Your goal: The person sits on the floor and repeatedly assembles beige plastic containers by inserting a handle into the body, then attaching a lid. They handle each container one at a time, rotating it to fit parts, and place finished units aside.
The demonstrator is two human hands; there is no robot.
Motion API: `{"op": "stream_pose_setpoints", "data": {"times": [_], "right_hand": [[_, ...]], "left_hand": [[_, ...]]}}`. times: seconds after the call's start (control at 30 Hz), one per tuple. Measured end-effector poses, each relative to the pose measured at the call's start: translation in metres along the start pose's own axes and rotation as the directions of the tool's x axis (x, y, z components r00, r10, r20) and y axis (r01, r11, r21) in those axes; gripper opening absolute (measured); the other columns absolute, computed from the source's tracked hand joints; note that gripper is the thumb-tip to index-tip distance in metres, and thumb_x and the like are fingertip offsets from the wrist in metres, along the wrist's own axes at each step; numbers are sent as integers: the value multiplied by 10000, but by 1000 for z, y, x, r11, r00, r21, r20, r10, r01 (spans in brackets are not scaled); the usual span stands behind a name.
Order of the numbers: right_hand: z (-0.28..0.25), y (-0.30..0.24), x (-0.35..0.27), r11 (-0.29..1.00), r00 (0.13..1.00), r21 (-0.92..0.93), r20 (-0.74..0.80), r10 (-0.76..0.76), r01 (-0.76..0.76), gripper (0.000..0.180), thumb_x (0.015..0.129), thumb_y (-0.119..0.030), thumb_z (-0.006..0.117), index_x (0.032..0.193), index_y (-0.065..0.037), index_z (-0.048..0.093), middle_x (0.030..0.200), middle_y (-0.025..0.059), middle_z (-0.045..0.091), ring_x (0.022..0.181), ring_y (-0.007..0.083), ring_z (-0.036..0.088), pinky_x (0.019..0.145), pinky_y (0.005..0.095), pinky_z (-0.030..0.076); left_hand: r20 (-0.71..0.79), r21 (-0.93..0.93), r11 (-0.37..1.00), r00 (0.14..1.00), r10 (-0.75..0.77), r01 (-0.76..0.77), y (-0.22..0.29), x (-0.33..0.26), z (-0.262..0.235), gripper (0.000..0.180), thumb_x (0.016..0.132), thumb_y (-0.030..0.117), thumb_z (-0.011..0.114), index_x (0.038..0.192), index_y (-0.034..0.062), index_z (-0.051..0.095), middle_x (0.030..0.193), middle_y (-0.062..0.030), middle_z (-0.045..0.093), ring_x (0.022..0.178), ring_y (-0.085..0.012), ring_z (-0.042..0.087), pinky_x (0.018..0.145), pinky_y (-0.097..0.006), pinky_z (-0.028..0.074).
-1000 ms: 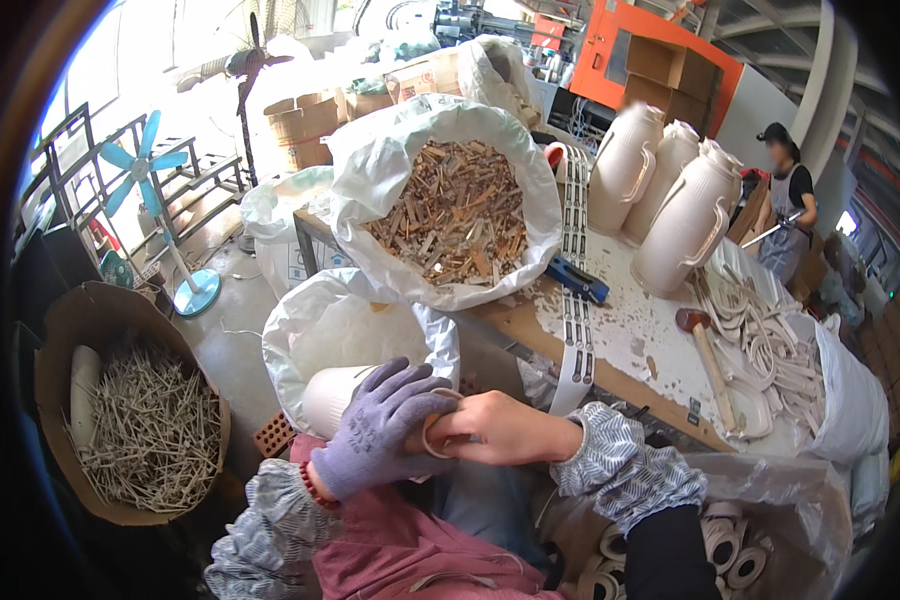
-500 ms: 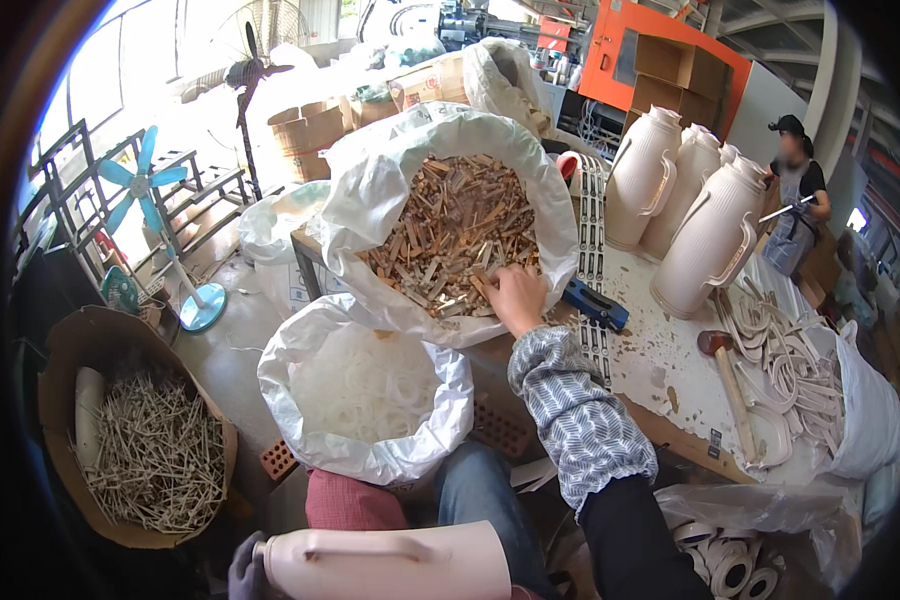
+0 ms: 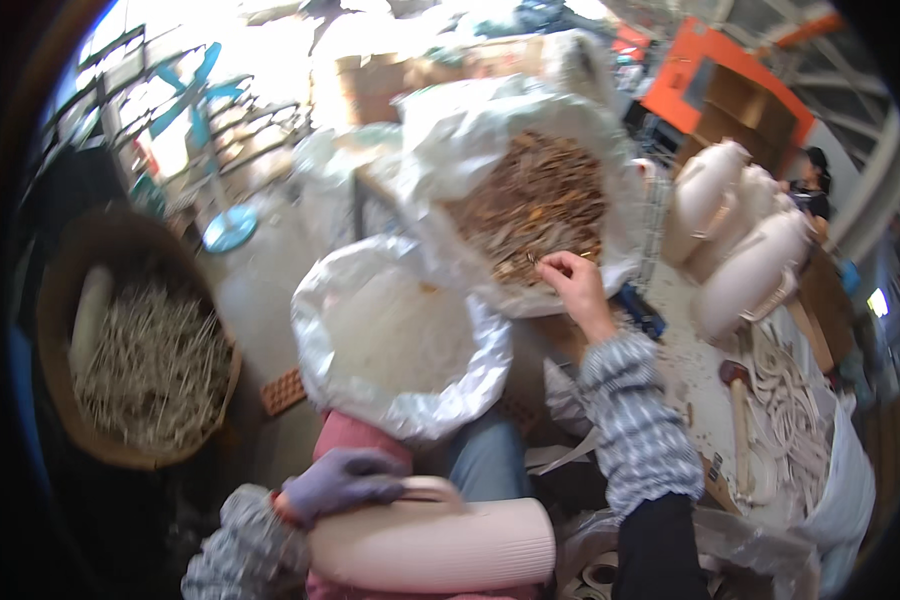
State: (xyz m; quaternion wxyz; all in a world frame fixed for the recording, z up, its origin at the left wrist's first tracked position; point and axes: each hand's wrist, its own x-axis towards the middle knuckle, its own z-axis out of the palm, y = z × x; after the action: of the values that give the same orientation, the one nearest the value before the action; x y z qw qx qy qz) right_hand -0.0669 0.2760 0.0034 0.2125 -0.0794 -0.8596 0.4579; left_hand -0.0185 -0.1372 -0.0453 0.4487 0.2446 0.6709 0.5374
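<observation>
Across my lap lies a pale pink jug-shaped flask shell [image 3: 440, 550], its ribbed end to the right and its handle upward. My left hand [image 3: 350, 485], in a purple-grey glove, is closed over the shell beside the handle. My bare right hand [image 3: 578, 285] is raised over the near edge of a white-lined bag [image 3: 440, 160]. Its thumb and fingers pinch what looks like a small brown strip, blurred at the fingertips. Many similar brown strips [image 3: 535, 200] fill that bag. Nearer to me, a second white bag [image 3: 315, 350] holds translucent whitish pieces.
Several pink flask shells [image 3: 745, 290] stand on the worktable at right. A mallet [image 3: 740, 420], pale handles [image 3: 795, 410] and a blue tool [image 3: 640, 312] lie there. At left are a carton [image 3: 55, 400] of thin sticks and a blue fan [image 3: 198, 110]. One person [image 3: 813, 185] stands far right.
My left hand has moved from the flask shell's left end onto its handle side. My right hand has risen off the strips, with its fingers pinched. The whole view has shifted and blurred.
</observation>
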Motion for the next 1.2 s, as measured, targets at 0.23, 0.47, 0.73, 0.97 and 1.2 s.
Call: {"op": "stream_pose_setpoints", "data": {"times": [0.23, 0.47, 0.73, 0.97, 1.2], "right_hand": [[80, -69, -180, 942, 828, -80, 506, -242, 325, 209, 774, -60, 761, 954, -2, 672, 786, 83, 655, 678, 152, 645, 613, 271, 514], [105, -78, -216, 676, 688, -266, 537, -488, 687, 311, 666, -124, 791, 944, -63, 669, 827, 46, 555, 730, 209, 596, 590, 317, 503], [116, -73, -226, 615, 660, -320, 588, -468, 721, 304, 670, -155, 768, 935, -60, 651, 758, 43, 480, 728, 208, 530, 585, 323, 468], [122, -54, -219, 578, 615, -280, 579, -535, 766, 178, 747, -156, 696, 880, -78, 607, 761, 63, 475, 732, 223, 517, 614, 326, 465], [67, -23, -119, 715, 746, -225, 282, -603, 662, 135, 830, -152, 670, 908, -41, 662, 787, 102, 613, 735, 280, 620, 665, 390, 507]], "left_hand": [[241, 269, 960, 970, 14, -81, -21, 24, 11, 671, 838, 386, 742, 1350, 33, 490, 1180, -108, 617, 1054, -168, 595, 931, -289, 474], [291, -65, 990, 952, -98, 122, -40, 21, -13, 506, 834, 208, 755, 1266, 2, 590, 1103, -60, 658, 990, -121, 599, 884, -269, 491], [314, -30, 984, 936, -158, 176, -47, 25, -12, 491, 852, 190, 743, 1279, 4, 589, 1093, -51, 670, 974, -99, 593, 872, -258, 490], [235, 124, 989, 967, -102, 74, -50, 39, -4, 399, 880, 300, 716, 1133, -1, 649, 924, -26, 667, 843, -94, 600, 766, -267, 497], [99, -70, 953, 953, -287, 295, -61, 41, 15, 305, 844, 296, 751, 977, 28, 690, 802, -16, 658, 731, -83, 597, 641, -250, 475]]}}
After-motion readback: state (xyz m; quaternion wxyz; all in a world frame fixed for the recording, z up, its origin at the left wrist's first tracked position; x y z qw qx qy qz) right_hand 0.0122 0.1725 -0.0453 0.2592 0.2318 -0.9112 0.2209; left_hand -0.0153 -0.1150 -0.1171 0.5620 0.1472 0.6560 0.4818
